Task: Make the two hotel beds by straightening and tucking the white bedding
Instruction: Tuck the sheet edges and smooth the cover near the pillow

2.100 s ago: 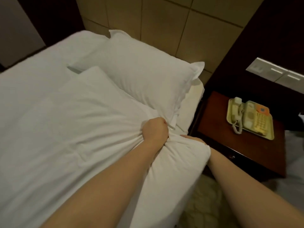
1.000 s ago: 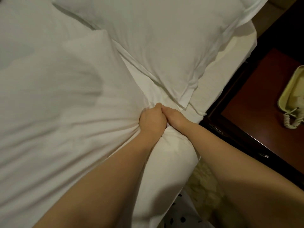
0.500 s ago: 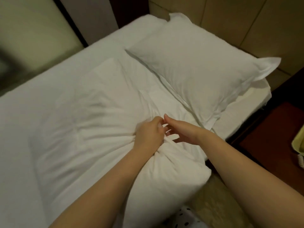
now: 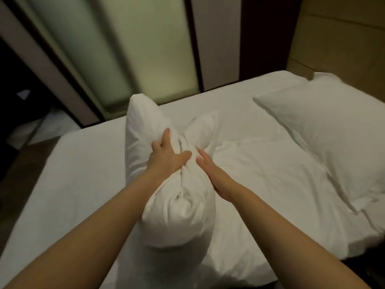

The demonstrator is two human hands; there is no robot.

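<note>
The left fingers are spread and dig into the white cloth, the thumb splayed out to the right. The left hand grips a bunched roll of white bedding at its creased waist. Some of its fingertips sink into the folds, so we cannot see how deep they go.

The right fingers lie straight and close together. The right hand presses flat along the roll's right flank and grasps nothing. Its palm is turned to the cloth and hidden from us.

The roll sits on the near middle of the bed, between the two forearms. Its long axis runs from us toward the far side of the bed. The near end is a rounded, puckered bulge. The far end rises and splits into two lobes, the left one taller, both pointing up and away. We cannot tell whether it is a duvet or a pillow, nor where its underside ends, as white merges with white sheet.

To the right, apart from the roll, a pillow lies flat by the headboard wall, cut off by the frame's edge. Rumpled white bedding spreads between the pillow and the roll. Beyond the bed stands a frosted glass panel in dark frames. On the floor at the far left lies a pale heap, too dim and blurred to identify. Both forearms run out of the bottom of the frame.
</note>
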